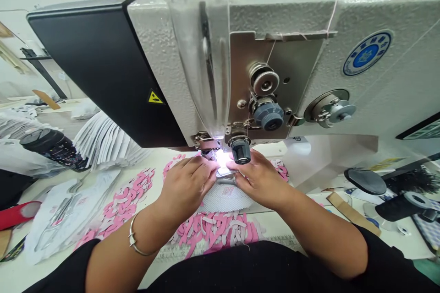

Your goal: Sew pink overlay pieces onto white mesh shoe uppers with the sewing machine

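Observation:
My left hand (187,187) and my right hand (259,178) rest their fingertips on a white mesh shoe-upper piece (225,199) with a pink N logo. The piece lies under the lit presser foot (209,154) of an industrial sewing machine (261,59). The needle area is partly hidden by my fingers and the glare. A silver bangle (135,240) circles my left wrist. Loose pink-and-white cut pieces (209,233) lie just below my hands, and more pink pieces (123,206) lie to the left.
The machine head fills the upper view above the white worktable (271,224). A ruler (227,249) runs along the table's near edge. Stacked white pieces (106,139) and a black patterned bottle (51,149) stand at left. Black items (366,182) and cardboard (354,213) lie at right.

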